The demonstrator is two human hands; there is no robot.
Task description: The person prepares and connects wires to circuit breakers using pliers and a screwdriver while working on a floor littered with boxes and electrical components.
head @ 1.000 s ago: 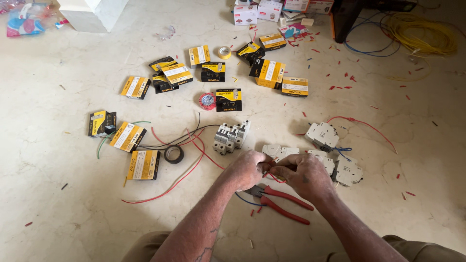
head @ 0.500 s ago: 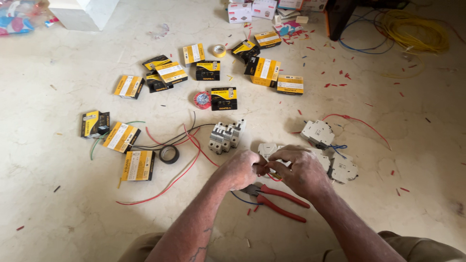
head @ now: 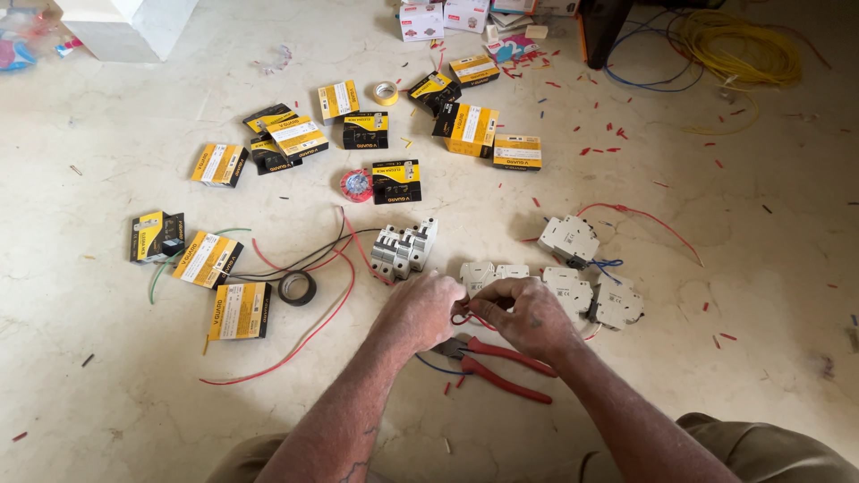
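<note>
My left hand (head: pixel 419 309) and my right hand (head: pixel 530 313) meet over the floor, both pinching a short red wire (head: pixel 467 317) between their fingertips. Right behind the hands lies a white circuit breaker (head: pixel 490 274). Red-handled pliers (head: pixel 501 365) rest on the floor just below my hands. A grey bank of breakers (head: pixel 403 248) with red and black wires stands a little to the left and beyond my left hand.
More white breakers (head: pixel 586 284) lie to the right with red and blue wires. Several yellow-and-black boxes (head: pixel 240 309) are scattered left and beyond. A black tape roll (head: pixel 296 287), a red tape roll (head: pixel 356 185) and a yellow cable coil (head: pixel 738 45) lie around.
The hands have stayed together on the red wire, fingers shifting slightly. The view drifted a little; nothing on the floor moved.
</note>
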